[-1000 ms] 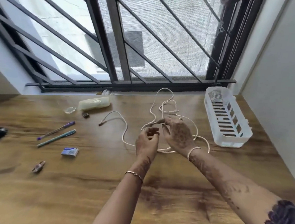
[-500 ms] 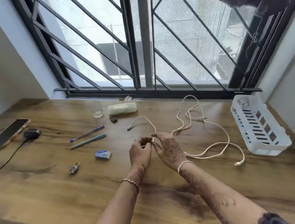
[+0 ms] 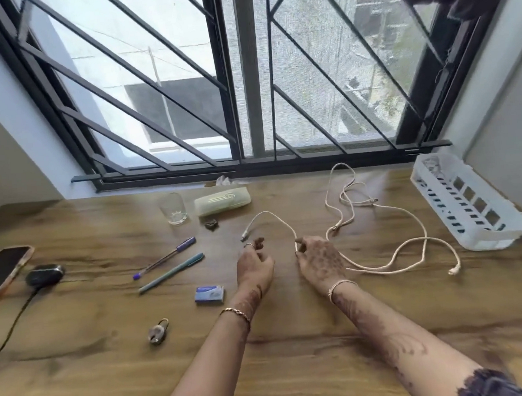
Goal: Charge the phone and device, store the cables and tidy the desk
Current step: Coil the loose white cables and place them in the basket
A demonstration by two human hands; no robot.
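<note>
Charging: the phone (image 3: 1, 277) and dark device (image 3: 44, 275) are lying at the left edge of the desk (image 3: 79, 371), with a black lead (image 3: 12, 324) trailing away; they are likely charging, though no plug is showing.
Cable: the cream cable (image 3: 270, 214) is sprawling uncoiled, outside the white basket (image 3: 469, 208).
Right hand (image 3: 320, 260): pinching the cable between thumb and fingertips.
Left hand (image 3: 254, 266): hovering near, fingers loosely curled, gripping nothing.
Remaining: coiling, storing, and clearing the pens (image 3: 171, 273).

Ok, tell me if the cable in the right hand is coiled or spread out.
Spread out: the cable trails loose over the desk from the right hand.
</note>
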